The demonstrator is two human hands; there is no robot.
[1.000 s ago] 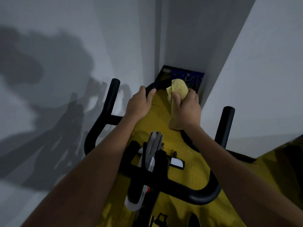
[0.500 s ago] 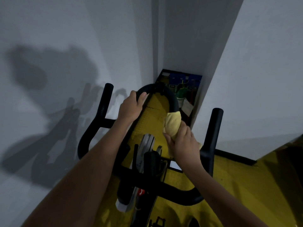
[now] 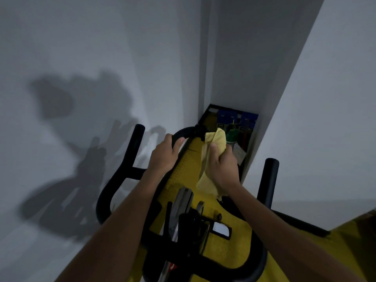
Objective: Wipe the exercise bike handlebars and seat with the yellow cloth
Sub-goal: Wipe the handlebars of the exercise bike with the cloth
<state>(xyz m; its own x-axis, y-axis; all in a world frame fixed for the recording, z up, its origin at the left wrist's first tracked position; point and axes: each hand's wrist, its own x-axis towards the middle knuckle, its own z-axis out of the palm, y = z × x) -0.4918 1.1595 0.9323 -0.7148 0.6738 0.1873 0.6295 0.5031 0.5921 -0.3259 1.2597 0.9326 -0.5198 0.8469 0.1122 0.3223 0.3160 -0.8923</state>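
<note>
Black exercise bike handlebars (image 3: 132, 151) fill the lower middle of the head view, with two upright end grips and a curved front loop. My left hand (image 3: 164, 155) grips the left side of that front loop. My right hand (image 3: 222, 167) is closed on the yellow cloth (image 3: 215, 139), which is wrapped over the right side of the loop near its top. A tail of the cloth hangs below my palm. The bike's centre post and knob (image 3: 189, 220) sit below my hands. The seat is out of view.
White walls close in on the left and right, forming a narrow corner. At the far end stands a dark shelf (image 3: 234, 121) with blue boxes and a green bottle. The floor under the bike is yellow (image 3: 234, 247). The right end grip (image 3: 268, 180) stands near the right wall.
My right hand has slid the cloth back up the right side of the front loop, from near the centre post to the top. My left hand kept its grip.
</note>
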